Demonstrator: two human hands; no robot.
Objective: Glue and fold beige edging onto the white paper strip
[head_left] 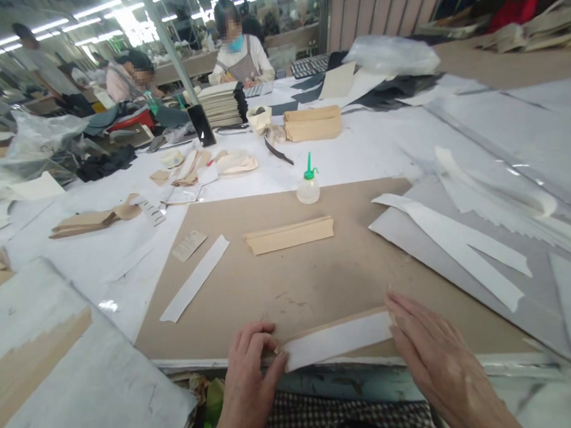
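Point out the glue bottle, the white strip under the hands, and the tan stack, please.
glue bottle (308, 189), head view, its body.
white strip (339, 340), head view, its middle.
tan stack (290, 235), head view, its top face.

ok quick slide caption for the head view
Both hands, left and right, press a white strip at the brown board's near edge, glue bottle beyond.

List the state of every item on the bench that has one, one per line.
white strip: flat at the board's near edge, pinched at its left end
left hand: fingertips closed on the strip
right hand: open, flat, pressing the strip's right end
glue bottle: upright, green nozzle on
tan stack: lying flat, untouched
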